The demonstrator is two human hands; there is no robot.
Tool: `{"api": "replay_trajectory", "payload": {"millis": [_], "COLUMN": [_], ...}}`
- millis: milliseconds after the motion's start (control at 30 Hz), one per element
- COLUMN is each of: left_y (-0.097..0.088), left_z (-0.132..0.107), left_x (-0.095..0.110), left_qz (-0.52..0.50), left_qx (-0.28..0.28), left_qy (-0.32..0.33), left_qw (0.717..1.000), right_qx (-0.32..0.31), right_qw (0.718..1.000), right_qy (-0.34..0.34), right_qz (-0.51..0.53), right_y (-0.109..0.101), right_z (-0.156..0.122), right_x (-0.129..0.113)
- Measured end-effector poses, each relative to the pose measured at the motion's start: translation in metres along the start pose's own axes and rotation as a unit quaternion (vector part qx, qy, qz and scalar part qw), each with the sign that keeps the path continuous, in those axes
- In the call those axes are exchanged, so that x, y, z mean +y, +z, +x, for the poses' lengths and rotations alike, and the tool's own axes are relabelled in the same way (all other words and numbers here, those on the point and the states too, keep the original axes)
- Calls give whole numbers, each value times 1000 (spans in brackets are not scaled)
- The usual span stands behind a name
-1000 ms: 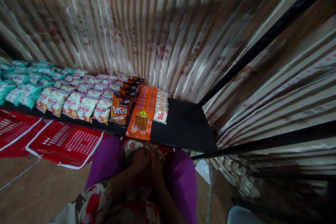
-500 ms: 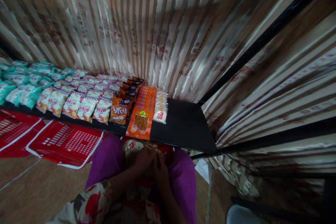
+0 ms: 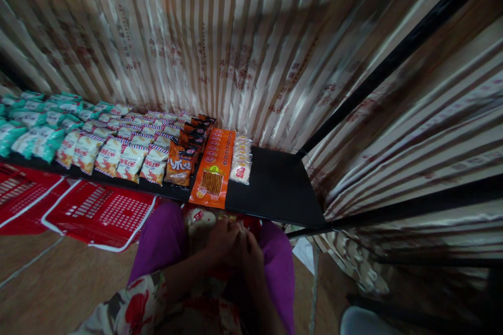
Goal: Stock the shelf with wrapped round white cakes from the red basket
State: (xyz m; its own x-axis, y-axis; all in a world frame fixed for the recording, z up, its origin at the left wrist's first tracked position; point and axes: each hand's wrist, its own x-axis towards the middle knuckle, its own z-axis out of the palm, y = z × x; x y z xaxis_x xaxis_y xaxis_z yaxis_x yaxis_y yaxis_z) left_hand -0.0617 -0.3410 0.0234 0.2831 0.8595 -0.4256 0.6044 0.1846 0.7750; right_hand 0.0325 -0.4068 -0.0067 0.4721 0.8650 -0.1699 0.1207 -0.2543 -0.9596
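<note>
My left hand (image 3: 222, 239) and my right hand (image 3: 250, 255) meet between my knees, just in front of the shelf edge. The fingers of both are closed and bent inward toward each other. What lies between the fingertips, if anything, is too dark and small to name. Behind the left hand are white round-looking packs (image 3: 201, 218) in clear wrap, partly hidden. On the black shelf (image 3: 279, 183) above, an orange packet (image 3: 212, 180) lies beside a row of small clear packs with white contents (image 3: 240, 170).
Orange-brown bags (image 3: 179, 166), white shrimp-snack bags (image 3: 131, 162) and teal bags (image 3: 47, 142) fill the shelf's left part. Red baskets (image 3: 113, 220) with white handles sit below it. Black poles (image 3: 353, 89) and a striped curtain (image 3: 220, 36) bound the back and right.
My hands have moved slightly apart, with the right hand shifting to the right. The shelf goods have stayed in place.
</note>
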Motion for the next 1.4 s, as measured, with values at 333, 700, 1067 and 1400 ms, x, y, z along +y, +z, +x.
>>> {"api": "replay_trajectory", "payload": {"millis": [333,700,1067,1400], "left_y": [-1,1,6,-7], "left_z": [-3,3,14,0], "left_x": [8,3,-7,9], "left_qz": [8,-62,-144,-107], "left_qx": [19,36,62,92], "left_qy": [50,49,65,115], "left_qw": [999,996,985,983], "right_qx": [55,85,81,63], "right_qw": [996,985,958,947], "right_qy": [46,89,123,140], "right_qz": [50,122,246,283], "right_y": [-11,-10,-3,-5], "right_z": [10,21,24,25], "right_x": [-2,3,-11,-24]}}
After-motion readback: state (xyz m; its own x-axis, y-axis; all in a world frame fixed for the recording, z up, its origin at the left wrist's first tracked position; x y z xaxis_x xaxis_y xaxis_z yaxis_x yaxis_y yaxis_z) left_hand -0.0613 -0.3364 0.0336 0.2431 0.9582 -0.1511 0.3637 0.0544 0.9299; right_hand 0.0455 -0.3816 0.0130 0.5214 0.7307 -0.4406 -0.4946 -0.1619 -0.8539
